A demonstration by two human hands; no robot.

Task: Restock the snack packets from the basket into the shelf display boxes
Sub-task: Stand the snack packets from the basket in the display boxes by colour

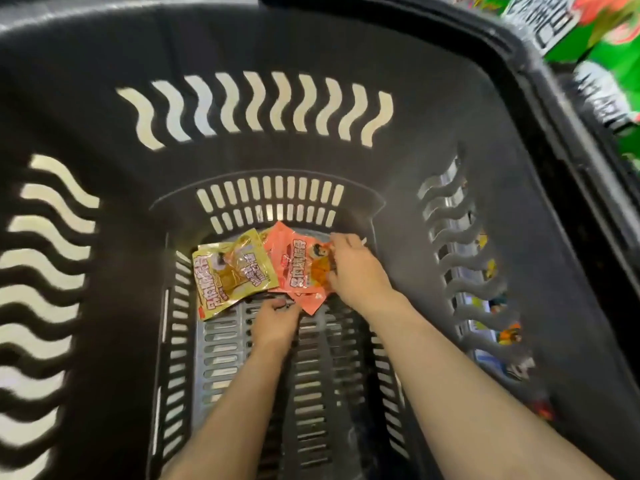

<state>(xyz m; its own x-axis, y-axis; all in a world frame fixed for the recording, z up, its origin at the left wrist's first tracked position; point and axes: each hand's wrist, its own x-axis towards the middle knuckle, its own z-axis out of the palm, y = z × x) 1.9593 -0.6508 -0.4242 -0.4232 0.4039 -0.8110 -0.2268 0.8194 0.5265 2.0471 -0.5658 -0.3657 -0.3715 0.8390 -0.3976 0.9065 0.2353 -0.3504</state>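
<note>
Both my bare forearms reach down into the deep black plastic basket (450, 140) with wavy slots cut in its walls. Nearest me, my left hand (275, 320) sits low on the slotted grey floor, fingers curled under at the near edge of the packets; whether they have actually caught a corner I cannot tell, since the fingertips are tucked out of sight. Just beyond it, my right hand (356, 268) lies over the right side of the salmon-pink foil snack packets (294, 268), fingers spread and bent down onto the top one, thumb against its near edge, more a press than a firm pinch as far as I can judge. To their left, touching and partly overlapping them, lie the yellow-green foil snack packets (228, 275), flat on the floor at the far end of the basket.

To do this well, I think I should slide the pink ones together under my right palm, get the left fingers beneath the stack, and lift them as one bundle, since foil is slippery and loose ones may fan out. Up at the far right, past the basket rim, the green printed display boxes (609, 46) are blurred.
</note>
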